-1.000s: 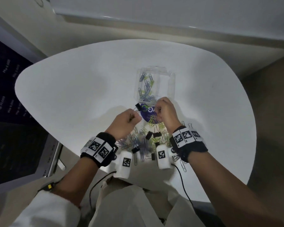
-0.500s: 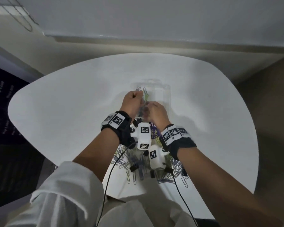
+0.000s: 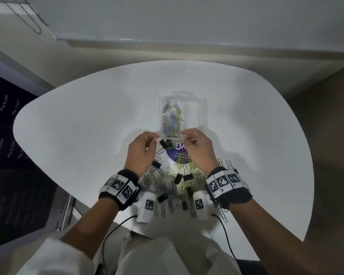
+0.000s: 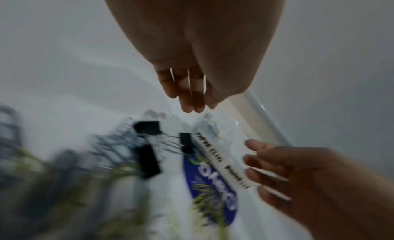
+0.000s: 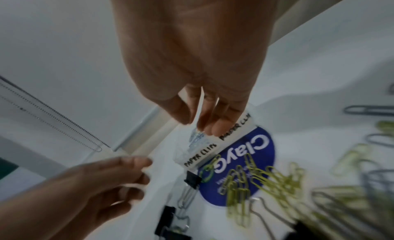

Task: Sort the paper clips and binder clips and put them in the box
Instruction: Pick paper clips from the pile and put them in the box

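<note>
A clear plastic box point(image 3: 204, 112) lies mid-table, with blue and green paper clips point(image 3: 172, 122) heaped in its left half. Its near edge bears a white label strip point(image 3: 174, 139) point(image 5: 200, 157) reading PAPER CLIPS and BINDER CLIPS. My left hand point(image 3: 152, 140) point(image 4: 194, 107) and right hand point(image 3: 188, 138) point(image 5: 206, 127) hover at that edge, fingers relaxed and holding nothing. A mixed pile of clips point(image 3: 179, 179) lies between my wrists. One black binder clip point(image 3: 163, 144) point(image 5: 193, 180) sits just right of my left fingers.
A round blue sticker point(image 3: 177, 153) shows on the table under the pile. The white table's point(image 3: 87, 126) curved edge runs close to my body. A dark screen point(image 3: 8, 155) stands off the left side, and a wall ledge point(image 3: 167, 42) runs behind.
One second ago both hands pinched clips at the pile. They reached over the box, then drew back to its near edge with nothing in them.
</note>
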Demonstrator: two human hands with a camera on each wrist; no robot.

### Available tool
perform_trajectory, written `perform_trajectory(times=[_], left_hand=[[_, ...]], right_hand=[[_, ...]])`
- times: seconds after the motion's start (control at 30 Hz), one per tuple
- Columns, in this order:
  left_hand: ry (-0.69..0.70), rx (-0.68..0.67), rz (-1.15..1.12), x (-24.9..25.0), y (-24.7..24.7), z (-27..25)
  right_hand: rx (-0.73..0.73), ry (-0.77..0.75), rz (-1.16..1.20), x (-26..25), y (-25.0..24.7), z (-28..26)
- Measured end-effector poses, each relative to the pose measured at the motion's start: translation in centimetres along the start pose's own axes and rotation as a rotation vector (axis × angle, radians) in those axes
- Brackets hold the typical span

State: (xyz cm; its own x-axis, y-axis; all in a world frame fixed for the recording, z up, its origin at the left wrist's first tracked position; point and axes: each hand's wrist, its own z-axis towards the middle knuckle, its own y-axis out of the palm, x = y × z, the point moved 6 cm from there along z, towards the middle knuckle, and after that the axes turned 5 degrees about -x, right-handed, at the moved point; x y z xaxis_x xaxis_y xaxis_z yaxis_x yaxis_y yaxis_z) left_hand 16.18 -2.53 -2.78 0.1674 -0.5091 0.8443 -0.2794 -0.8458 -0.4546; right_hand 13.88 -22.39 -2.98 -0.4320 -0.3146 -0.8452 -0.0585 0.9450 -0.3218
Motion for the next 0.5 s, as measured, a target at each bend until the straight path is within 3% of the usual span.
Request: perform_trajectory(times=[0.13,0.3,0.4,0.5], left_hand=[[0.074,-0.157,0.407,-3.7,-1.6,-3.7],[-0.029,-0.405,0.564,-7.2,-1.1,-7.2],[0.025,-0.401,0.659,-7.6,-0.2,-7.8],[0.085,-0.338,0.731,-7.8,0.6,-7.8]], right_hand=[[-0.168,0.025,-0.099,2.7,0.8,-2.7],[-0.394,-0.081,-0.380,4.2,4.5,-4.8],[-0.458,-0.220,-0.683,4.2,7.3,-5.8],[-0.427,-0.286,-0.810,4.2,8.7,-6.2]])
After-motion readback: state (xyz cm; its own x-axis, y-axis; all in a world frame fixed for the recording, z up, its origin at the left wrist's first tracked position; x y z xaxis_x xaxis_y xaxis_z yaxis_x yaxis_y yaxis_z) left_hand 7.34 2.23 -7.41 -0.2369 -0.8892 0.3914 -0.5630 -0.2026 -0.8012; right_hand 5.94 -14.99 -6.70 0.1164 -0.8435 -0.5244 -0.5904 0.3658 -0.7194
